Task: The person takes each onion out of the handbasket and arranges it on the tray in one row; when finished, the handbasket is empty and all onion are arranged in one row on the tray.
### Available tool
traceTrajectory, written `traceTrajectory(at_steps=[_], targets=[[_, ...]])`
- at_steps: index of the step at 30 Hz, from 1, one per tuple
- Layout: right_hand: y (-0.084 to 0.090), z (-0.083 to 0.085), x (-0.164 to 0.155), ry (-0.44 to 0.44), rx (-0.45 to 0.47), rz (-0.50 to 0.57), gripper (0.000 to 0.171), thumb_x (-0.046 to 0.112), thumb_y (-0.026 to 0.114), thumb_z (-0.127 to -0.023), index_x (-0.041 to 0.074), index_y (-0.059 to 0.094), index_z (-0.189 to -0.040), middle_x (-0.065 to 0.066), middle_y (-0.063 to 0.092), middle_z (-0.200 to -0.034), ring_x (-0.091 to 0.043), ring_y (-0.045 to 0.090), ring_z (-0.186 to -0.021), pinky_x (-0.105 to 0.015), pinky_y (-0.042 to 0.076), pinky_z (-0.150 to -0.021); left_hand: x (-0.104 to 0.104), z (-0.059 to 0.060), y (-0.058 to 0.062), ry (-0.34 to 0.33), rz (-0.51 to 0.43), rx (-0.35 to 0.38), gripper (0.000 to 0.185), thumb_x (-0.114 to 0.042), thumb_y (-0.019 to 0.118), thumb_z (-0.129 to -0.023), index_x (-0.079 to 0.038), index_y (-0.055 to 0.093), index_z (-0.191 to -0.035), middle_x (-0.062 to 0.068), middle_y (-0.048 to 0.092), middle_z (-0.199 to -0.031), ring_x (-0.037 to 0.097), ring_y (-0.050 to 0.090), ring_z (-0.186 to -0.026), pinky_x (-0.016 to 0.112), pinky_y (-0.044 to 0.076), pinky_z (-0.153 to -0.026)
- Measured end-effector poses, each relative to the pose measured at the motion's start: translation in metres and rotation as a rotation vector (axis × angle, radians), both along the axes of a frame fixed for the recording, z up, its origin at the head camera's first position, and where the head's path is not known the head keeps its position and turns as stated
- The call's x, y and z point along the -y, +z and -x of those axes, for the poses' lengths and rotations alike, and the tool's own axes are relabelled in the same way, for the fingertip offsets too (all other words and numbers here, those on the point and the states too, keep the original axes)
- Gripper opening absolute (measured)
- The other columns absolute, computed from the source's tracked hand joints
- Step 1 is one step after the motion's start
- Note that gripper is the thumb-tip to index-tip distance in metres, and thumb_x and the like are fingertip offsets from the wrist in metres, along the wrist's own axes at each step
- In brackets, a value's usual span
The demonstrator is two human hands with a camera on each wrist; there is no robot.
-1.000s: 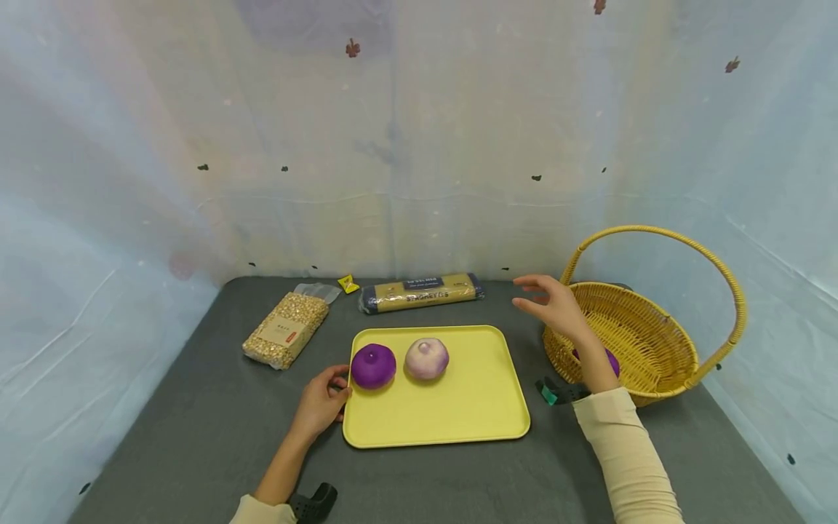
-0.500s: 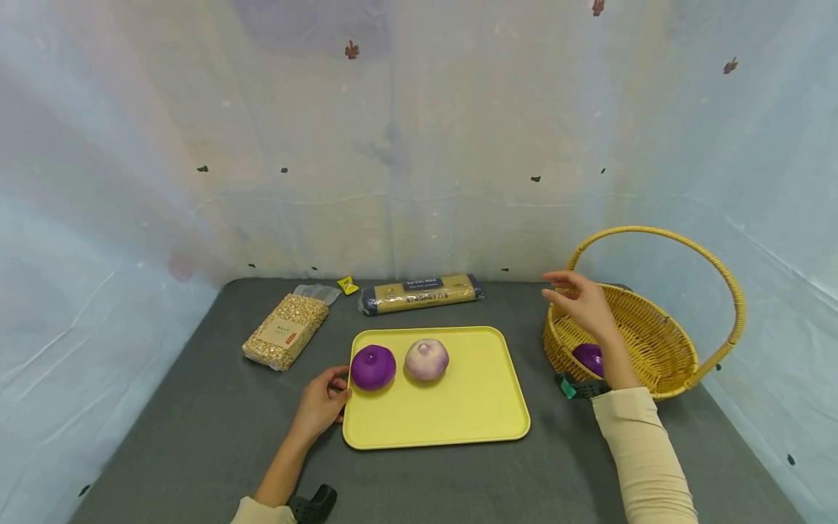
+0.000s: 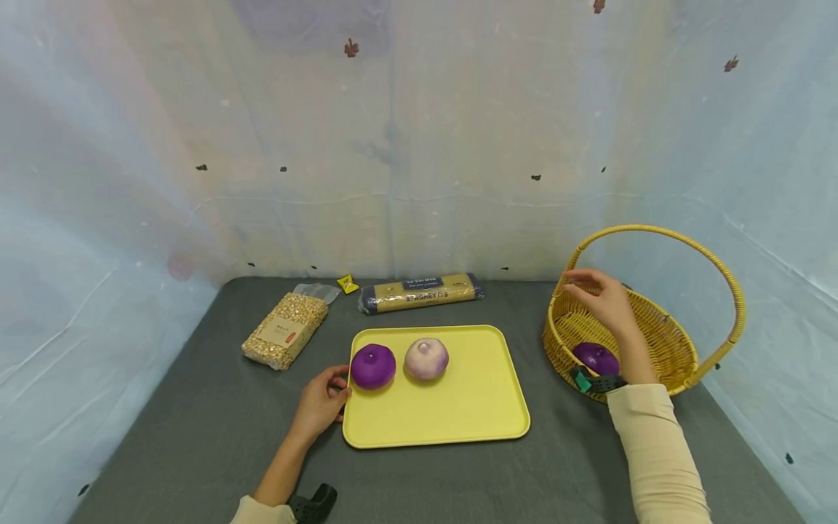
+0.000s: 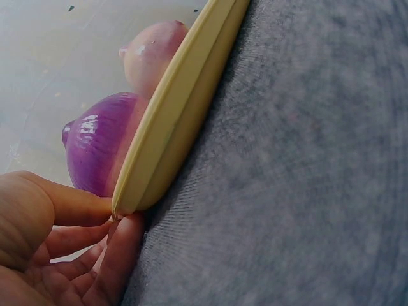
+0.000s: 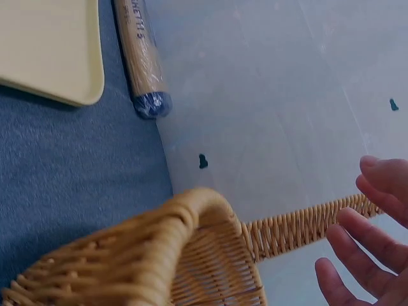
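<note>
Dark grey cloth-covered table (image 3: pixel 196 437), bearing all items. Woven yellow wicker basket with hoop handle (image 3: pixel 661 342), at the right; one purple onion (image 3: pixel 594 358) lies inside. Flat pale-yellow plastic tray (image 3: pixel 458 407), centre, carrying a second purple onion (image 3: pixel 373 366) just beside a pale pink-white onion (image 3: pixel 426 358). Long blue-and-tan spaghetti packet (image 3: pixel 420 292), behind the tray. Clear bag of pale grains (image 3: pixel 286 330), rear left. Right hand (image 3: pixel 605 300): over the basket, fingers spread and relaxed, holding nothing. Left hand (image 3: pixel 321 402): fingers curled against the tray's left edge, thumb and finger pinching the rim.
</note>
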State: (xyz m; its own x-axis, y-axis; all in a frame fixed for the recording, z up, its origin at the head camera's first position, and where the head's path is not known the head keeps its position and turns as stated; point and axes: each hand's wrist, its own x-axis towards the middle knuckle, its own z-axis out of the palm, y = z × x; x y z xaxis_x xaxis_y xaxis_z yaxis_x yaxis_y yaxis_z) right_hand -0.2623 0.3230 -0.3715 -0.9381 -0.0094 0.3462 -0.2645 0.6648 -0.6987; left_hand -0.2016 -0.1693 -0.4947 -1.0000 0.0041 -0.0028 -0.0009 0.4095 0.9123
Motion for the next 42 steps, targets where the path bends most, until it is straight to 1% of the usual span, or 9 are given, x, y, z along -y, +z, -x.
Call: traceTrajectory(at_steps=[5,12,14,23,29,31,33,38,42], targets=[[0.002,-0.002,-0.007,-0.041,0.022,-0.008,0.044,0.030,0.060,-0.091,0.002,0.055,-0.125,-0.013,0.057,-0.117,0.005,0.049,-0.096,-0.014,0.047,-0.070,0.000,0.001,0.000,-0.004,-0.006,0.005,0.039,0.002,0.061,-0.082,-0.002,0.057,-0.121,0.011,0.055,-0.087,0.015,0.051,-0.056,0.029,0.050,-0.039],[0.002,-0.002,-0.017,-0.072,0.041,-0.019,0.047,0.030,0.058,-0.092,0.002,0.052,-0.129,-0.020,0.053,-0.124,-0.030,0.051,-0.111,-0.015,0.044,-0.075,0.000,0.001,0.000,-0.003,-0.009,0.002,0.039,0.002,0.062,-0.082,-0.001,0.057,-0.120,0.011,0.055,-0.087,0.015,0.051,-0.057,0.029,0.050,-0.039],[0.002,-0.001,-0.020,-0.074,0.042,-0.020,0.048,0.030,0.058,-0.092,0.002,0.051,-0.130,-0.020,0.052,-0.125,-0.034,0.050,-0.113,-0.016,0.043,-0.076,0.000,0.000,0.000,-0.004,-0.010,0.002,0.039,0.003,0.062,-0.082,-0.001,0.057,-0.121,0.011,0.055,-0.087,0.014,0.051,-0.057,0.029,0.050,-0.039],[-0.001,0.000,-0.031,-0.108,0.036,-0.033,0.047,0.030,0.060,-0.091,0.003,0.052,-0.129,-0.021,0.053,-0.125,-0.035,0.049,-0.114,-0.017,0.043,-0.076,0.001,0.001,-0.001,-0.004,0.000,-0.006,0.040,0.003,0.062,-0.082,0.000,0.057,-0.121,0.011,0.055,-0.087,0.015,0.053,-0.056,0.029,0.050,-0.039],[-0.007,0.002,-0.042,-0.134,0.077,-0.023,0.050,0.033,0.056,-0.093,0.000,0.049,-0.130,-0.025,0.049,-0.127,-0.040,0.045,-0.117,-0.047,0.044,-0.086,0.001,0.002,-0.002,-0.004,0.004,0.004,0.040,0.002,0.062,-0.082,-0.001,0.056,-0.121,0.011,0.055,-0.087,0.015,0.053,-0.058,0.029,0.050,-0.039],[-0.009,0.003,-0.045,-0.133,0.082,-0.021,0.051,0.033,0.056,-0.093,-0.001,0.048,-0.130,-0.027,0.048,-0.128,-0.041,0.045,-0.117,-0.053,0.043,-0.087,0.001,0.002,-0.002,-0.004,0.000,0.008,0.040,0.003,0.062,-0.082,-0.001,0.056,-0.121,0.011,0.055,-0.088,0.015,0.053,-0.058,0.029,0.050,-0.039],[-0.010,0.003,-0.047,-0.136,0.086,-0.023,0.051,0.032,0.056,-0.093,-0.002,0.048,-0.130,-0.028,0.049,-0.128,-0.042,0.046,-0.116,-0.052,0.043,-0.087,0.001,0.002,-0.002,-0.004,-0.005,0.011,0.040,0.003,0.062,-0.082,-0.001,0.057,-0.121,0.011,0.054,-0.088,0.015,0.053,-0.058,0.030,0.050,-0.039],[-0.011,0.001,-0.050,-0.165,0.096,-0.049,0.052,0.035,0.057,-0.092,-0.001,0.049,-0.130,-0.027,0.051,-0.126,-0.039,0.048,-0.113,-0.039,0.046,-0.082,0.001,0.001,-0.001,-0.007,-0.014,0.016,0.040,0.003,0.062,-0.082,-0.001,0.057,-0.121,0.011,0.054,-0.087,0.015,0.052,-0.057,0.030,0.050,-0.039],[-0.016,0.001,-0.056,-0.156,0.085,-0.038,0.054,0.038,0.056,-0.092,-0.002,0.050,-0.128,-0.028,0.051,-0.124,-0.042,0.046,-0.112,-0.047,0.045,-0.082,0.000,0.002,-0.001,-0.004,-0.012,0.017,0.040,0.003,0.062,-0.082,-0.002,0.057,-0.121,0.011,0.054,-0.087,0.015,0.052,-0.058,0.029,0.050,-0.039]])
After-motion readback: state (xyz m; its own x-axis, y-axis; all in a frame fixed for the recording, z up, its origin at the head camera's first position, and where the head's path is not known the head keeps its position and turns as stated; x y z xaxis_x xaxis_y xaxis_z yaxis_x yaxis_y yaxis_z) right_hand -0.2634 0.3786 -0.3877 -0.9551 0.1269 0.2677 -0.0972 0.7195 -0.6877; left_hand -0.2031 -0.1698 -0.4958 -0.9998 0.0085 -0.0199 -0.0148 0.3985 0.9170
